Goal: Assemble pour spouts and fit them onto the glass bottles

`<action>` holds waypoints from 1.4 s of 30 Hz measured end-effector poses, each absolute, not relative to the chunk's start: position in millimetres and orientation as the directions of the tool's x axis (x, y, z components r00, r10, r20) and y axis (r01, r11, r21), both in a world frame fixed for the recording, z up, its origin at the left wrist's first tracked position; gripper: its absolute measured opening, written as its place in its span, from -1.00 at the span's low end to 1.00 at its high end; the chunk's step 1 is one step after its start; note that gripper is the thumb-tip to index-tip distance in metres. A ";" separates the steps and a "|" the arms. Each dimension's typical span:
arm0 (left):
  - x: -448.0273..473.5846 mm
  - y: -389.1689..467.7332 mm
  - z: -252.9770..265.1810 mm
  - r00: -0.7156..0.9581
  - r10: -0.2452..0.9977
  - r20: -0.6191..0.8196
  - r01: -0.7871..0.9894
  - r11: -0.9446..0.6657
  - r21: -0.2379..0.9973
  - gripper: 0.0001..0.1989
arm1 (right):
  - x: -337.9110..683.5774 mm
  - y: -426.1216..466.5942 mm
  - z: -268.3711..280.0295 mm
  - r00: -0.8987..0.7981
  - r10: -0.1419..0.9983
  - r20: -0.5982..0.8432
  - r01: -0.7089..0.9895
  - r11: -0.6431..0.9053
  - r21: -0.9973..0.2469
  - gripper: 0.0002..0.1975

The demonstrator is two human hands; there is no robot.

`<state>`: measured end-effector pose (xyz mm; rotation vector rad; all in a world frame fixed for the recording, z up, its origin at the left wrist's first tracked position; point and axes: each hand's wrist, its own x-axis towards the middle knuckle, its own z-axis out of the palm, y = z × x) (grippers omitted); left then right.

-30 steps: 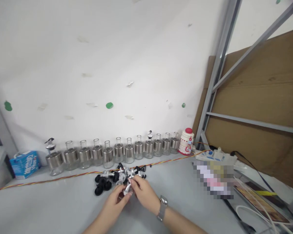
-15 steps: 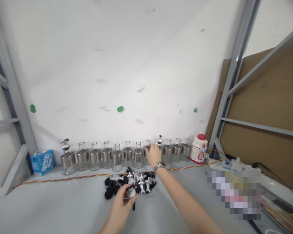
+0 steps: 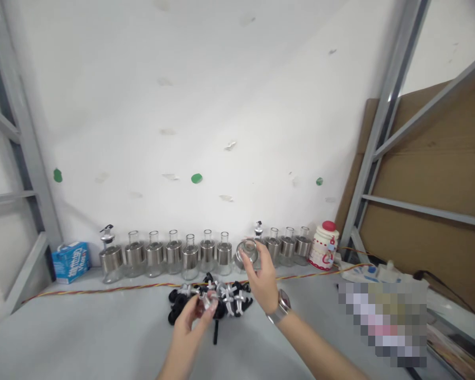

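At the near side of the pile of stoppers (image 3: 178,303), a silver stopper (image 3: 206,301) is being pinched between the left hand's (image 3: 189,320) thumb and fingers. Behind the pile, toward its right, a glass bottle (image 3: 244,250) is being gripped by the right hand's (image 3: 266,282) curled fingers and thumb, its neck being tipped toward the person.

Only writing I spotted was some white lettering on the blue carton (image 3: 72,262), honestly too blurry to read.
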<state>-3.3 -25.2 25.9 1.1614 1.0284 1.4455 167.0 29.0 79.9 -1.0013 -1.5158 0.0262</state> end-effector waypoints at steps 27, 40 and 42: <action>-2.4 -63.4 115.3 0.245 0.936 0.254 0.012 -0.265 0.964 -0.82 | 130.2 -79.4 41.2 -0.113 0.898 0.426 0.117 0.438 -0.891 -0.81; 10.4 -67.5 108.2 0.196 0.970 0.144 -0.218 -0.100 0.971 -0.88 | 127.7 -80.8 39.9 -0.101 0.889 0.446 0.106 0.455 -0.884 -0.81; 11.0 -68.5 109.1 0.213 0.965 0.152 -0.187 -0.113 0.976 -0.89 | 127.4 -81.5 39.4 -0.109 0.889 0.446 0.124 0.457 -0.881 -0.82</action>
